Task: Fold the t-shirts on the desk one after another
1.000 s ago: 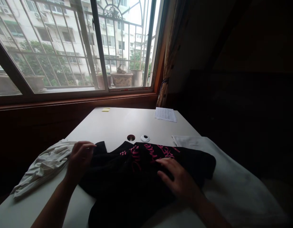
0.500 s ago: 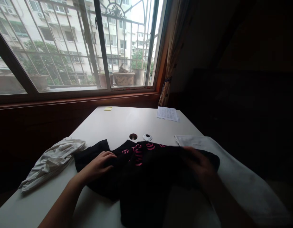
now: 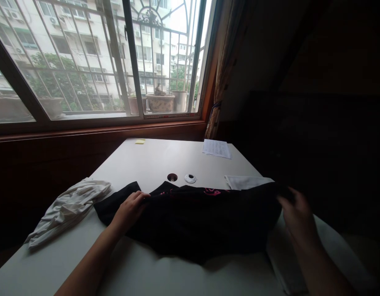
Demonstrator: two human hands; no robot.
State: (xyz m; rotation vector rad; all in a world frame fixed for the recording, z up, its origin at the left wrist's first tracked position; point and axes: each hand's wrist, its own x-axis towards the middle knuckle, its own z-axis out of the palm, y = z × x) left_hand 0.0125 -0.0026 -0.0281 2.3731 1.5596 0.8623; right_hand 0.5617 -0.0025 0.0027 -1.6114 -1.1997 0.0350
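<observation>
A black T-shirt [image 3: 205, 224] with pink lettering lies stretched sideways across the white table [image 3: 165, 160], a short sleeve spread at its left. My left hand [image 3: 132, 209] is closed on the cloth near that sleeve, fingers curled over the upper fold. At the opposite end my right hand [image 3: 297, 213] grips the shirt's right edge and holds it raised a little. Most of the lettering is hidden by the folded-over cloth. Part of the right hand is dim and slightly blurred.
A crumpled white cloth [image 3: 72, 207] lies at the table's left edge. White fabric [image 3: 249, 182] extends under and beyond the shirt's right end. Papers [image 3: 217, 149] and a yellow note [image 3: 140, 141] lie at the far edge. A cable hole [image 3: 172, 177] and its round cover [image 3: 190, 178] sit mid-table.
My right hand has moved right and outward, drawing the shirt's edge wide. The lower part of the shirt has risen, and more lettering is covered. My left hand has barely moved.
</observation>
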